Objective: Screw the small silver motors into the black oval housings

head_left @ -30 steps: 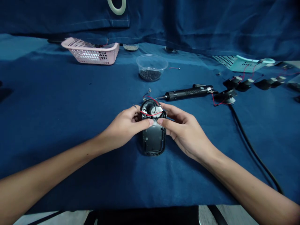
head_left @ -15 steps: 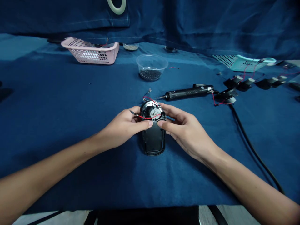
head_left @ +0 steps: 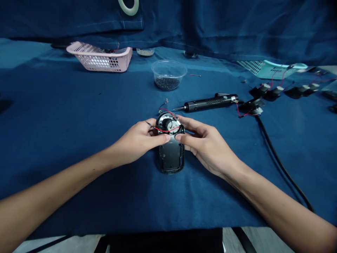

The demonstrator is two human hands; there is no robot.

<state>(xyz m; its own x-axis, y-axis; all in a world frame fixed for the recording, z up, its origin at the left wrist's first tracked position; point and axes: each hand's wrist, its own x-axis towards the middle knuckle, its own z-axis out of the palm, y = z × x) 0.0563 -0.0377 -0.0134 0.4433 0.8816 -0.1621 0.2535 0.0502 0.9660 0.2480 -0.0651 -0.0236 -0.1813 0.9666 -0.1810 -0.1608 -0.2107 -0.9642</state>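
**A bench and a back wall, both dressed in blue**

We see a bench (head_left: 65, 116) covered edge to edge by a deep blue cloth (head_left: 86, 196), lying mostly smooth with shallow creases toward the far edge. Along that far edge hangs a curtain (head_left: 223, 24) of the same dark blue, falling in loose folds and hiding whatever wall stands behind it. A pale ring (head_left: 128, 6) is set into the curtain near the top edge, left of centre. Light falls softly from above. The far left corner of the cloth (head_left: 15, 52) shows paler, almost teal, while the curtain's foot lies in shadow. Below the bench's near edge, we make out a strip of pale grey floor (head_left: 263, 242).
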